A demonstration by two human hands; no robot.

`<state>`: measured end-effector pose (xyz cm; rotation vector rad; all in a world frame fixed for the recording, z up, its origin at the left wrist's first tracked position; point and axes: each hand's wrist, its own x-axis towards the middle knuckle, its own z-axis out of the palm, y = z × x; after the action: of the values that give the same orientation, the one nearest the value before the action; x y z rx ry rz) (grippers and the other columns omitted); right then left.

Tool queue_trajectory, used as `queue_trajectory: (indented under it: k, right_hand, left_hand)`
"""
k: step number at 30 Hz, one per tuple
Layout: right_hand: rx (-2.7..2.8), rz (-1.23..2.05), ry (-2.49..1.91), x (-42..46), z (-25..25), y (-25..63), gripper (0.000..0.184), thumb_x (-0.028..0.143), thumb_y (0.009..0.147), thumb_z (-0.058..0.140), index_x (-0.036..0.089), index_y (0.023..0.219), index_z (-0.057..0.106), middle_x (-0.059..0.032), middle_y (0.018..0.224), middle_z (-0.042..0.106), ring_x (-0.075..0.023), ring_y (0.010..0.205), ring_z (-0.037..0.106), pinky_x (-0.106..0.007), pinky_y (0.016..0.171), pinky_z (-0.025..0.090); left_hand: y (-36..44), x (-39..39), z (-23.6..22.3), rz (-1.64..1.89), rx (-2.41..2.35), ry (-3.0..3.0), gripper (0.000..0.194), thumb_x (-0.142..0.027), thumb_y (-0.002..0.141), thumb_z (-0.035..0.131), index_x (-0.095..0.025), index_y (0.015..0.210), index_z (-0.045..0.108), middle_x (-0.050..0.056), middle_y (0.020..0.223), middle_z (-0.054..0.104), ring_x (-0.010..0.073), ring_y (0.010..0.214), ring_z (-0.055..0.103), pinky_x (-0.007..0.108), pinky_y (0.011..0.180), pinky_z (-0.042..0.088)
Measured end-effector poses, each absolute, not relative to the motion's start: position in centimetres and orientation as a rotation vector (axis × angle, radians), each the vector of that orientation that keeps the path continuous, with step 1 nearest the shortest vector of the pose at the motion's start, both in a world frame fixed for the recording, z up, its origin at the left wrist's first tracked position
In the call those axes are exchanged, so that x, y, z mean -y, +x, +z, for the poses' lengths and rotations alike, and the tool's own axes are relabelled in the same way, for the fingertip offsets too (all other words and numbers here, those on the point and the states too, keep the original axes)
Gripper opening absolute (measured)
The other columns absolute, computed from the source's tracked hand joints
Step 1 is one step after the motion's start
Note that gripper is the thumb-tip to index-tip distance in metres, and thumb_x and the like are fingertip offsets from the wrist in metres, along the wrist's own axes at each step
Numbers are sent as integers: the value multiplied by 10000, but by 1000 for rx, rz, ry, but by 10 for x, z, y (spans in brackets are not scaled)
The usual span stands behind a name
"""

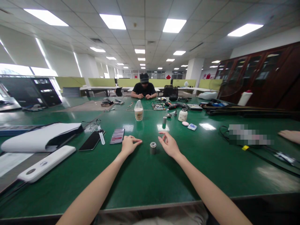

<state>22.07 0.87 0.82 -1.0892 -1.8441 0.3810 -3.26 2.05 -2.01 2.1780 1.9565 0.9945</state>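
Note:
A small metal cylinder (153, 148) with a round, holed top stands upright on the green table between my hands, touched by neither. My left hand (130, 145) is to its left, thumb and forefinger tips together, with nothing visible in them. Right beside that hand lies a phone (117, 136) with a lit screen. On the other side of the cylinder, my right hand (169, 144) is open, thumb and fingers apart and holding nothing. A second, slimmer metal cylinder (164, 122) stands farther back, beyond my right hand.
To the left lie a dark phone (90, 140), a white power strip (47, 164) and papers (42, 137). A bagged cup (139, 113), white jar (182, 115) and small blue-white box (192, 127) stand ahead. Cables run at right, near another person's hand (290, 135). A person (144, 89) sits opposite.

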Motion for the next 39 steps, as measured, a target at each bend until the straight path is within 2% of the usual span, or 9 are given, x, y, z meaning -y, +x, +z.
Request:
queue_trajectory:
  k: [8, 14, 18, 24, 39]
  right_hand:
    - [1840, 371, -1092, -8, 10, 220, 317, 416, 882, 480, 215, 1112, 569, 31, 731, 521, -87, 511, 416, -221, 534, 362]
    - [1843, 375, -1095, -7, 11, 220, 306, 416, 881, 481, 218, 1096, 575, 31, 726, 516, -87, 502, 406, -220, 517, 346]
    - [1841, 377, -1093, -6, 11, 220, 298, 409, 880, 481, 215, 1083, 580, 26, 722, 523, -93, 511, 413, -222, 526, 356]
    - [1853, 369, -1089, -6, 11, 221, 285, 393, 875, 487, 210, 1065, 593, 15, 735, 536, -95, 516, 408, -222, 524, 352]
    - [1869, 359, -1081, -7, 9, 221, 261, 372, 870, 496, 219, 1053, 602, 10, 772, 541, -94, 524, 396, -225, 537, 359]
  left_hand:
    - [-38, -23, -17, 947, -1975, 2149, 298, -516, 815, 566, -353, 1004, 730, 57, 968, 651, 238, 928, 490, 369, 870, 358]
    - [-36, -21, -21, 933, -1935, 2242, 276, -546, 731, 650, -356, 900, 758, 54, 927, 638, 234, 900, 474, 357, 828, 377]
    - [-25, -15, -16, 1071, -1828, 2295, 222, -497, 769, 638, -340, 863, 764, 55, 872, 630, 225, 871, 471, 363, 807, 396]
    - [9, 7, 10, 1362, -1540, 2369, 188, -419, 820, 623, -317, 911, 751, 36, 874, 624, 205, 897, 493, 356, 850, 407]
    - [23, 14, 11, 1360, -1437, 2442, 202, -425, 833, 608, -301, 906, 750, 37, 873, 629, 201, 903, 490, 352, 850, 410]
